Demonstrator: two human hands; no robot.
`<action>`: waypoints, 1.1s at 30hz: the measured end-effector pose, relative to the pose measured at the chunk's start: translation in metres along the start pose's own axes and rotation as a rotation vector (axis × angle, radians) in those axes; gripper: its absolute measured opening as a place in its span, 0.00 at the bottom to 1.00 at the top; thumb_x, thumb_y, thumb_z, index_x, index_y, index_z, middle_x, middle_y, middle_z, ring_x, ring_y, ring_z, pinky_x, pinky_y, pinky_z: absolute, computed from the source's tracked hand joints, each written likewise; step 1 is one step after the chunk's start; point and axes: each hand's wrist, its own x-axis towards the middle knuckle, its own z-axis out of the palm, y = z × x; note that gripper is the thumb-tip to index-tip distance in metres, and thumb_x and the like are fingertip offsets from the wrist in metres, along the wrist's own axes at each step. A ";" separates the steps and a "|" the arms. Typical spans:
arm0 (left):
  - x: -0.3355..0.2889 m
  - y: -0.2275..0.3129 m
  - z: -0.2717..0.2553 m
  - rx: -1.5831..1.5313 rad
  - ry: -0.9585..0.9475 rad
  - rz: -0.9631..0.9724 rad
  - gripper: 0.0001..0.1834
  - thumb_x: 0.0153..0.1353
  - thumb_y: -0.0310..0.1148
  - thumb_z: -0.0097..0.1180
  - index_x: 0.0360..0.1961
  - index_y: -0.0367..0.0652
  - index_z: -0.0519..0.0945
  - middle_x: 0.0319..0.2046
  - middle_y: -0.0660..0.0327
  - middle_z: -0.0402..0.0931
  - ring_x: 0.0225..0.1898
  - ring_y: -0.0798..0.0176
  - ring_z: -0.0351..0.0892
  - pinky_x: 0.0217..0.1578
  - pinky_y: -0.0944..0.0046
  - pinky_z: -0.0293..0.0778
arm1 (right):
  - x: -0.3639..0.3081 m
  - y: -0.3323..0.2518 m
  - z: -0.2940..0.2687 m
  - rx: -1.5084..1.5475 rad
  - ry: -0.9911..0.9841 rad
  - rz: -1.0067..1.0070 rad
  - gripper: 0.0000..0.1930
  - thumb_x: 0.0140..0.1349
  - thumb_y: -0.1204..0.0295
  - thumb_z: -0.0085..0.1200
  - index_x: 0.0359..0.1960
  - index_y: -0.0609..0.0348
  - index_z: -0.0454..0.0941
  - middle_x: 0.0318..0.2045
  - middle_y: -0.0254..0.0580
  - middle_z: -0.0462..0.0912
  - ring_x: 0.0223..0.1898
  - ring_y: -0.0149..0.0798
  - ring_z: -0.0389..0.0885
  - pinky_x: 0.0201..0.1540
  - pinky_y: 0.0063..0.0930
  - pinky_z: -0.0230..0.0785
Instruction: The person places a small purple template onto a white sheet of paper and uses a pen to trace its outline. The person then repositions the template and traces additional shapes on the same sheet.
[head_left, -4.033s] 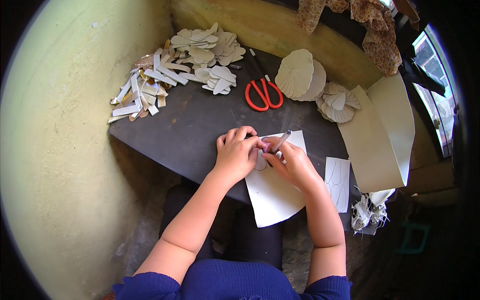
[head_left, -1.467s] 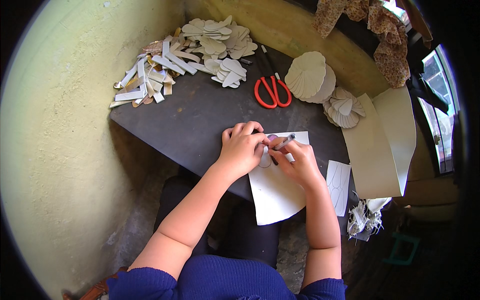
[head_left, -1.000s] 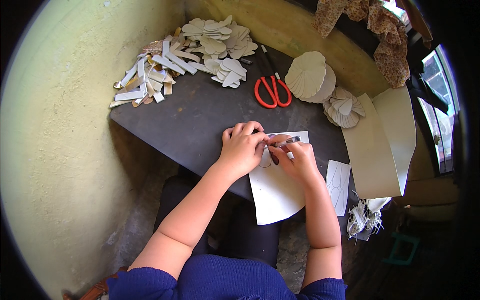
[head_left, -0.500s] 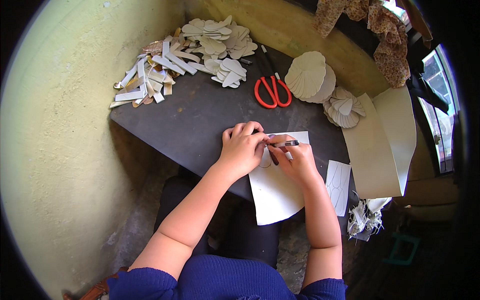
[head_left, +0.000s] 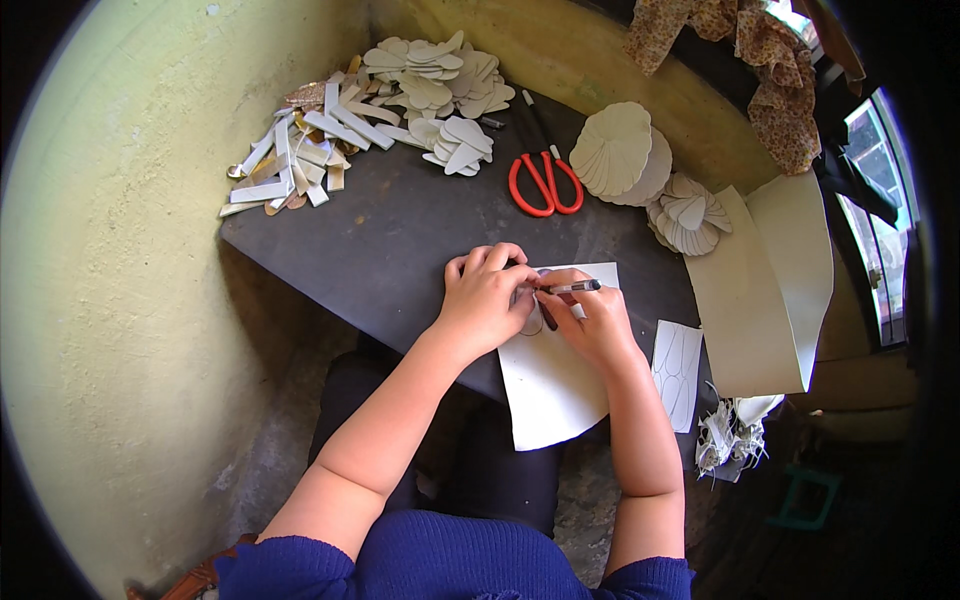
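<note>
A sheet of white paper (head_left: 550, 400) lies at the table's near edge, its lower end hanging over. My right hand (head_left: 595, 322) is closed round a pen (head_left: 575, 287) with a clear barrel and dark end, its tip low near the paper's upper part. Beside it, my left hand (head_left: 485, 300) presses down with bent fingers, thumb and fingertips close to the pen tip. What lies under those fingertips is mostly hidden. A curved pen line shows on the paper just below the left thumb.
Red-handled scissors (head_left: 548, 190) lie beyond my hands. White strips (head_left: 290, 160) and petal-shaped cutouts (head_left: 440, 85) are heaped at the back left. Scalloped pieces (head_left: 615, 150), a large curled sheet (head_left: 745, 300) and a card with drawn outlines (head_left: 676, 375) are at the right.
The pen's upper end has tipped very slightly to the right. Both hands and the paper stay nearly where they were.
</note>
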 end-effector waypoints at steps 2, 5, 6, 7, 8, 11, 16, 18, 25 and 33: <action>0.000 0.002 -0.003 0.000 -0.021 -0.005 0.13 0.54 0.37 0.63 0.42 0.53 0.83 0.53 0.68 0.71 0.60 0.60 0.65 0.60 0.51 0.54 | 0.000 0.002 0.000 0.022 0.011 -0.012 0.08 0.56 0.79 0.62 0.38 0.58 0.79 0.36 0.39 0.84 0.28 0.40 0.84 0.28 0.30 0.76; 0.001 0.005 -0.006 -0.015 -0.047 -0.015 0.17 0.50 0.42 0.66 0.42 0.53 0.83 0.53 0.68 0.70 0.61 0.59 0.65 0.60 0.50 0.53 | -0.001 0.004 0.001 0.112 0.037 0.019 0.08 0.57 0.80 0.62 0.38 0.59 0.78 0.36 0.39 0.84 0.29 0.39 0.85 0.30 0.29 0.77; 0.001 0.006 -0.006 -0.021 -0.054 -0.019 0.18 0.49 0.43 0.68 0.42 0.54 0.83 0.53 0.69 0.70 0.61 0.59 0.65 0.60 0.50 0.53 | -0.002 0.004 0.001 0.152 0.047 0.036 0.08 0.57 0.80 0.62 0.38 0.59 0.78 0.36 0.38 0.84 0.29 0.38 0.85 0.31 0.29 0.77; 0.001 0.007 -0.006 -0.018 -0.041 -0.022 0.19 0.48 0.43 0.68 0.42 0.54 0.83 0.52 0.69 0.70 0.60 0.58 0.65 0.60 0.50 0.53 | -0.002 0.005 0.001 0.158 0.077 0.038 0.08 0.57 0.80 0.62 0.38 0.60 0.78 0.36 0.38 0.84 0.30 0.38 0.85 0.31 0.29 0.78; 0.001 0.008 -0.004 -0.016 -0.029 -0.026 0.19 0.47 0.44 0.69 0.41 0.54 0.82 0.52 0.69 0.70 0.60 0.58 0.65 0.60 0.50 0.53 | -0.002 0.005 0.001 0.165 0.106 0.039 0.08 0.57 0.80 0.62 0.38 0.60 0.77 0.36 0.38 0.84 0.30 0.38 0.85 0.32 0.29 0.78; 0.000 0.008 -0.001 0.001 0.003 -0.028 0.19 0.45 0.44 0.69 0.40 0.55 0.82 0.51 0.69 0.70 0.59 0.58 0.65 0.60 0.50 0.53 | 0.000 0.005 0.000 0.181 0.090 0.073 0.09 0.57 0.80 0.62 0.37 0.61 0.77 0.36 0.39 0.85 0.31 0.38 0.85 0.35 0.29 0.79; 0.000 0.007 0.002 0.025 0.006 -0.011 0.21 0.45 0.43 0.69 0.41 0.56 0.79 0.51 0.69 0.69 0.59 0.58 0.65 0.60 0.48 0.53 | 0.001 0.007 -0.001 0.138 0.011 0.066 0.09 0.56 0.79 0.63 0.37 0.60 0.77 0.35 0.40 0.85 0.30 0.40 0.85 0.33 0.29 0.78; 0.000 0.007 0.003 0.036 0.011 -0.002 0.21 0.45 0.43 0.68 0.42 0.56 0.78 0.51 0.69 0.68 0.60 0.57 0.64 0.60 0.48 0.52 | 0.001 0.007 -0.002 0.116 -0.002 0.052 0.09 0.56 0.78 0.63 0.37 0.59 0.78 0.34 0.40 0.85 0.29 0.40 0.85 0.32 0.29 0.77; 0.000 0.006 0.006 0.047 0.027 0.007 0.23 0.45 0.44 0.68 0.44 0.56 0.77 0.52 0.67 0.68 0.60 0.57 0.63 0.61 0.47 0.52 | 0.001 0.010 0.000 0.057 0.026 0.015 0.08 0.56 0.76 0.63 0.36 0.57 0.78 0.33 0.39 0.85 0.27 0.41 0.85 0.29 0.28 0.75; 0.000 0.005 0.007 0.048 0.021 0.001 0.24 0.45 0.45 0.68 0.45 0.55 0.77 0.52 0.66 0.68 0.60 0.56 0.63 0.61 0.47 0.52 | 0.005 0.008 0.000 0.048 0.024 0.004 0.06 0.56 0.77 0.62 0.34 0.58 0.78 0.34 0.38 0.85 0.26 0.40 0.84 0.28 0.28 0.75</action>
